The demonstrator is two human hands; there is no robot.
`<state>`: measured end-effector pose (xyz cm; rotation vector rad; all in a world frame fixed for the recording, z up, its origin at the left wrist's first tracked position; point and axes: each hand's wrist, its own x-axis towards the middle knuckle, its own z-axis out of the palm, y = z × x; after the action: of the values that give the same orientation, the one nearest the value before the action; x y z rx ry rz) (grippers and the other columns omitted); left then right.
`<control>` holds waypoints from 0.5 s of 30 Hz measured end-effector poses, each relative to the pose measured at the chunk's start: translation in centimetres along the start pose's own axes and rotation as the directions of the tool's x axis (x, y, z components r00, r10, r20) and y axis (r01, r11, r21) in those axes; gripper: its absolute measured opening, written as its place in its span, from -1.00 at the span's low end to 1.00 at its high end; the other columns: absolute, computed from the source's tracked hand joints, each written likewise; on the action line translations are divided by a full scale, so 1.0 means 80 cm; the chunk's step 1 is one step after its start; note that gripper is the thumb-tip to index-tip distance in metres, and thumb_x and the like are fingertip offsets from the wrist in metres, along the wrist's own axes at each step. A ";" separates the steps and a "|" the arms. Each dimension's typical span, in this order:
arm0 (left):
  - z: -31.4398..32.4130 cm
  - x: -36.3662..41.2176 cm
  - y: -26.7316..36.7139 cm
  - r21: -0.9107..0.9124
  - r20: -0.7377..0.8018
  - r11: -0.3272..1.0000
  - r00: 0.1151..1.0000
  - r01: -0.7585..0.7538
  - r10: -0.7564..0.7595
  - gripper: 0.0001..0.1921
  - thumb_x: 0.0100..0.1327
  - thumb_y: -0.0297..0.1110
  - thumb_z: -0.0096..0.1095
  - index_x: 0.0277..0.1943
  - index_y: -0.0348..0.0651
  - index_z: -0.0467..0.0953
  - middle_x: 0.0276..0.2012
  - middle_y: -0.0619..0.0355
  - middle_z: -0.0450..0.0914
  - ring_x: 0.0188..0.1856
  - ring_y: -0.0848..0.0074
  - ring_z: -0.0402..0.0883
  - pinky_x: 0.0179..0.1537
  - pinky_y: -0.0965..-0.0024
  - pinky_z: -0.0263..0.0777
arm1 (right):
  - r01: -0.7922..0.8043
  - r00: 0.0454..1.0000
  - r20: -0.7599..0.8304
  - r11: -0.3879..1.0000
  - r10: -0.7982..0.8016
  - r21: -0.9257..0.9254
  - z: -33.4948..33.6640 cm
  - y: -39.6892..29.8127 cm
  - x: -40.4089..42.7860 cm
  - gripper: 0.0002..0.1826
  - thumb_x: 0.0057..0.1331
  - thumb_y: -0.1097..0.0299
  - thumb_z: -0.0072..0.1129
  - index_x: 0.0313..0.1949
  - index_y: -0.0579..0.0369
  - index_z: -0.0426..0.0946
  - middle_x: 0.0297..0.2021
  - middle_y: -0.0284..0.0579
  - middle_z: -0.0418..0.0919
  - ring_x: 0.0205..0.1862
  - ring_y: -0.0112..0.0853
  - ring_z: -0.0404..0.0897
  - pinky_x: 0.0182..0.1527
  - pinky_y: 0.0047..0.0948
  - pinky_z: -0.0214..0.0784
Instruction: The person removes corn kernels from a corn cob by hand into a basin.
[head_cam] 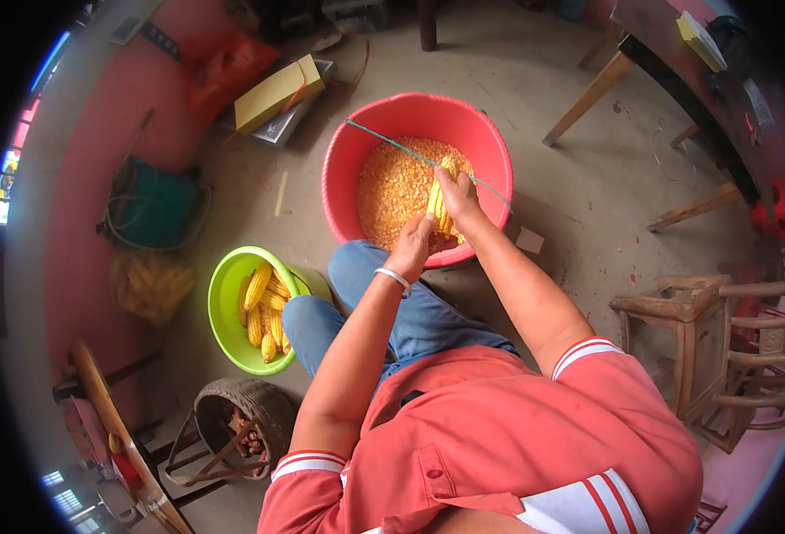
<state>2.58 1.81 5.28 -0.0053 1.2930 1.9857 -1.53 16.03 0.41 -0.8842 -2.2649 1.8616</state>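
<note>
Both my hands are on a yellow ear of corn (436,205), held lengthwise above a large red plastic tub (492,143). Around its far end wraps my right hand (459,193), thumb on top. My left hand (413,243), with a pale bangle at the wrist, grips its near end. Loose corn kernels (392,187) cover the bottom of the tub. A thin green cord (392,142) stretches across the tub's opening and passes by the right hand. To the left, a lime-green bucket (218,314) holds several whole ears of corn (259,284).
A woven basket (208,394) with cobs inside stands at lower left. A bag of corn (148,287) and a teal tank (148,203) are by the left wall. Boxes (279,97) lie beyond. A wooden chair (686,327) and a table leg (589,97) are on the right.
</note>
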 end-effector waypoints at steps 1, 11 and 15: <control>-0.001 -0.002 0.002 -0.001 -0.004 1.000 1.000 0.002 -0.002 -0.77 0.39 -0.28 -0.15 -0.18 -0.30 0.35 -0.30 0.08 0.44 -0.26 0.39 0.57 0.00 0.16 0.48 | 0.009 1.000 -0.021 1.000 -0.009 0.001 -0.001 -0.008 -0.003 -0.25 0.20 -0.19 -0.02 -0.09 0.45 0.37 -0.19 0.38 0.50 -0.06 0.06 0.50 -0.05 -0.17 0.33; -0.005 0.000 0.013 -0.085 -0.011 0.977 0.981 0.194 -0.195 -0.83 0.36 -0.38 -0.18 -0.33 -0.26 0.30 -0.24 -0.01 0.46 -0.20 0.22 0.56 0.03 -0.03 0.44 | 0.211 0.977 0.082 0.947 -0.197 -0.242 0.001 -0.020 -0.020 -0.22 0.19 -0.18 0.00 -0.04 0.48 0.31 -0.14 0.47 0.44 -0.02 0.16 0.44 0.01 -0.08 0.28; 0.000 0.011 0.013 0.040 0.005 0.975 0.976 0.219 -0.219 -0.77 0.38 -0.32 -0.22 -0.35 -0.28 0.26 -0.25 -0.06 0.44 -0.23 0.17 0.56 -0.04 -0.06 0.49 | 0.191 0.978 0.136 0.939 -0.158 -0.285 -0.004 -0.026 -0.012 -0.20 0.15 -0.19 0.02 -0.05 0.50 0.30 -0.14 0.49 0.43 -0.04 0.17 0.45 0.00 -0.07 0.29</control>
<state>1.31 2.11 5.76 -0.1151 1.2678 1.7712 -1.40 15.63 2.71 -0.5943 -2.6422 1.5586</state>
